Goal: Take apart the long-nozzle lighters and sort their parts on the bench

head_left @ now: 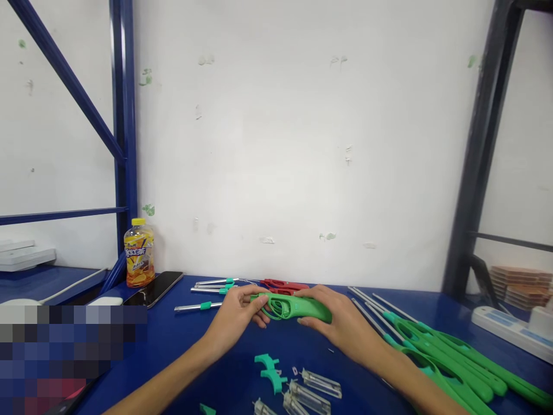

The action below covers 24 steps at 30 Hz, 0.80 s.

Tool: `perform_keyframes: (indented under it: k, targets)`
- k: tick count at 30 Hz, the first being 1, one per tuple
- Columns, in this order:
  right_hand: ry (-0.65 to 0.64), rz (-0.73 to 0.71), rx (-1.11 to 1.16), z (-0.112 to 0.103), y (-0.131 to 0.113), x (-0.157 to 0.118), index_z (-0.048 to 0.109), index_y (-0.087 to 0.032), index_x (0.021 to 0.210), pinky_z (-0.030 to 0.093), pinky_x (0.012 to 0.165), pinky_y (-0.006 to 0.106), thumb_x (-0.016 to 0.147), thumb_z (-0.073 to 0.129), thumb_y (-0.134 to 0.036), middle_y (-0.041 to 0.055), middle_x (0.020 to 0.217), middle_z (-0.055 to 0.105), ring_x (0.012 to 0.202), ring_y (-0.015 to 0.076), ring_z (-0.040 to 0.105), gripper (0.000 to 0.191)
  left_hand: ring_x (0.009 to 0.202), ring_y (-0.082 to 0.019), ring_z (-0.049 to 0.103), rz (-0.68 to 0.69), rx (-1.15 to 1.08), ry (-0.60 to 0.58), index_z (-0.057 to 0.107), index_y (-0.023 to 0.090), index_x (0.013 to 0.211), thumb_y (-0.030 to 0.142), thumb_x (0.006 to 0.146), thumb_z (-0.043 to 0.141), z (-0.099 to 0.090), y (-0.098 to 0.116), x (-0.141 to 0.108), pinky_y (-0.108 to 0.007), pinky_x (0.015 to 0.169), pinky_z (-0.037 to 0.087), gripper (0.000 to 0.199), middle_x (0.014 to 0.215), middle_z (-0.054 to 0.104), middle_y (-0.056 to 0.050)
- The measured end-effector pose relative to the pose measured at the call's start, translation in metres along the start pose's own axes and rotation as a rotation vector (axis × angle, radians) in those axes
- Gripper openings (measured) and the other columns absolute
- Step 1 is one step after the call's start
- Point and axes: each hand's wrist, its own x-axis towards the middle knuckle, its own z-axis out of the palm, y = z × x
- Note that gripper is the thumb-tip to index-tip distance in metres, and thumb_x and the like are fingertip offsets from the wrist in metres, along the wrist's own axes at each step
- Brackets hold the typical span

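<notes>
Both hands hold a green lighter body level above the blue tabletop. My left hand pinches its left end between thumb and fingers, by the looped opening. Around the right end, my right hand is closed with the thumb below and fingers over the top. Behind my left hand lie metal lighter tubes with teal collars. Red lighter bodies rest behind the held one, partly hidden. In front are teal triggers and several clear fuel tanks.
Several green lighters with long metal tubes are piled at the right. A power strip lies beyond them. At the left stand a drink bottle and a flat phone. Blue rack posts and a white wall bound the table.
</notes>
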Motion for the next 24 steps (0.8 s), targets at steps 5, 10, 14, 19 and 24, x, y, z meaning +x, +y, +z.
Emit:
perform_keyframes:
  k: [5,10,14,19,24]
  targets:
    - [-0.057,0.055,-0.091,0.005,0.005,0.000,0.066,-0.036,0.125,0.047,0.090,0.035,0.088,0.072,-0.038,0.0000,0.123,0.071,0.108,0.0255,0.066,0.038,0.053,-0.015,0.063,-0.066,0.039,-0.011,0.065,0.014,0.095,0.066,0.072,0.071,0.001,-0.011,0.001,-0.027,0.046,0.052,0.056,0.071,0.066,-0.001]
    - [-0.087,0.125,-0.190,0.009,0.008,-0.003,0.068,-0.032,0.122,0.047,0.089,0.039,0.084,0.074,-0.042,0.0033,0.117,0.071,0.104,0.0288,0.065,0.039,0.047,-0.012,0.057,-0.127,0.174,-0.038,0.065,0.015,0.098,0.063,0.073,0.068,-0.004,-0.020,0.000,-0.027,0.048,0.049,0.055,0.063,0.062,0.003]
    - [-0.132,0.157,-0.222,0.011,0.010,-0.005,0.068,-0.028,0.119,0.047,0.086,0.039,0.086,0.070,-0.046,0.0068,0.108,0.071,0.097,0.0284,0.066,0.038,0.050,-0.015,0.061,-0.137,0.237,-0.029,0.067,0.015,0.099,0.058,0.073,0.068,-0.006,-0.022,0.000,-0.028,0.051,0.051,0.050,0.065,0.062,0.002]
    - [-0.160,0.152,-0.213,0.016,0.015,-0.005,0.069,-0.028,0.122,0.047,0.090,0.039,0.086,0.070,-0.047,0.0071,0.111,0.071,0.103,0.0292,0.065,0.040,0.056,-0.018,0.063,-0.118,0.358,-0.014,0.072,0.014,0.097,0.048,0.075,0.064,-0.005,-0.024,0.000,-0.030,0.057,0.051,0.041,0.067,0.065,-0.001]
    - [-0.192,0.136,-0.195,0.021,0.019,-0.006,0.070,-0.029,0.122,0.046,0.096,0.040,0.085,0.070,-0.051,0.0071,0.116,0.072,0.110,0.0304,0.064,0.043,0.075,-0.021,0.067,-0.078,0.471,-0.035,0.075,0.017,0.086,0.043,0.076,0.064,-0.007,-0.022,0.000,-0.028,0.068,0.049,0.030,0.076,0.073,-0.003]
